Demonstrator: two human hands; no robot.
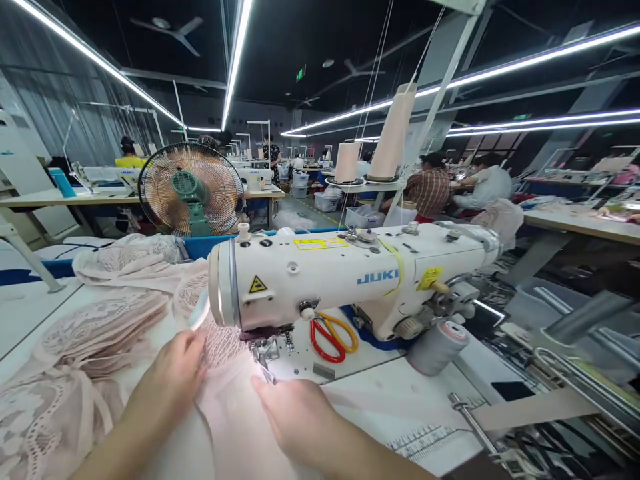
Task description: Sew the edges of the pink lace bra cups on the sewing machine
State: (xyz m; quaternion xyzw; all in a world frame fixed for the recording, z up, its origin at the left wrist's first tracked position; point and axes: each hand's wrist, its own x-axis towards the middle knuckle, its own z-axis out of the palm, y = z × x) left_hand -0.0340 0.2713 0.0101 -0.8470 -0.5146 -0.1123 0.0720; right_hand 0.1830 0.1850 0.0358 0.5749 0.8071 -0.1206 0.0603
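Nearest the camera, the left hand (pixel 175 380) lies palm down on the pink fabric (pixel 227 420). Its grip is flat, with the fingers stretched out and resting on the lace edge rather than pinching it. The right hand (pixel 295 413) also rests on the cloth, just right of the left, with its fingers pointing toward the presser foot (pixel 263 348). The back of this hand hides the fingertips, so I cannot tell whether its grip is spread or pressed together.

The fabric lies on the white counter (pixel 400 407) under both hands and runs up to the presser foot. To the left, a heap of lace pieces (pixel 85 347) covers the counter.

Just behind the hands stands the white sewing machine (pixel 350 273), its head directly above the cloth. Scissors (pixel 333 339) with red and yellow handles lie on the machine bed beneath its arm. A grey spool (pixel 438 347) sits at the machine's right end.

Behind the machine, two thread cones (pixel 395 133) stand on a rack, and a fan (pixel 191 190) faces the camera at the left. Farther back, seated people (pixel 430 190) work at other counters under long ceiling lights.
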